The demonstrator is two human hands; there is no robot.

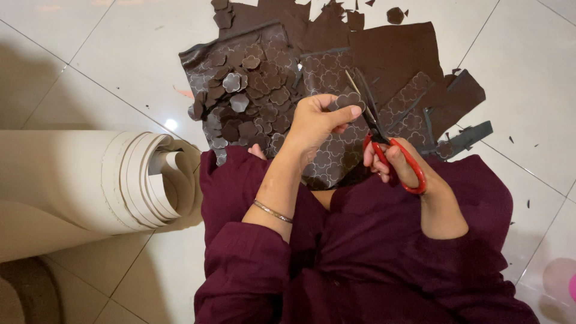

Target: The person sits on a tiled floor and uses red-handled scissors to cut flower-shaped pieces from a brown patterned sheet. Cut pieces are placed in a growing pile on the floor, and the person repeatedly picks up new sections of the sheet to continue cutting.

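Left hand pinches a brown patterned sheet over lap; right hand closed thru red-handled scissors, blades open at sheet edge. Flower cutouts piled on floor.

Soft indoor light, a small glare spot on the floor tiles, shadow at left, corners perhaps slightly blurred.

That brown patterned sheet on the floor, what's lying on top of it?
A heap of cut-out flower shapes covers the left part of the brown sheet. The left hand hides part of it, beside the red scissors. Anything under the heap is hidden.
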